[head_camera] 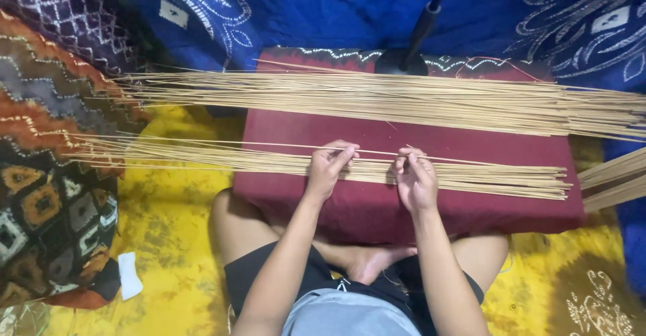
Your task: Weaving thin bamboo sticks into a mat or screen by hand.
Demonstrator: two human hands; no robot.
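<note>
Blue patterned cloth [323, 6] covers the background from 10 to 2 o'clock; yellow patterned cloth [168, 201] lies on the floor below it. Patterned cushion [47, 174], orange, grey and black, sits at 9 o'clock. Small white scrap [129, 275] lies on the yellow cloth at 8 o'clock.

Centre of view: low desk draped in dark red cloth [404, 201]. Black stand base with pole [404, 60] rests on its far edge at 12 o'clock.

Far bundle of thin tan sticks [377, 97] lies across the desk, running 9 to 3 o'clock and overhanging both ends. Near bundle of sticks [256, 160] lies parallel, closer to the person, also overhanging the desk toward 9 o'clock. A few more stick ends [616, 178] enter at 3 o'clock.

Person sits cross-legged at 6 o'clock, knees against the desk.

Left hand [328, 169]: over the near bundle, fingers [344, 153] pressed together, pinching a single stick [269, 145] raised just above the bundle.

Right hand [415, 178]: just beside the left, toward 3 o'clock, fingers [412, 160] curled and pinching at the same stick line, resting on the near bundle.
</note>
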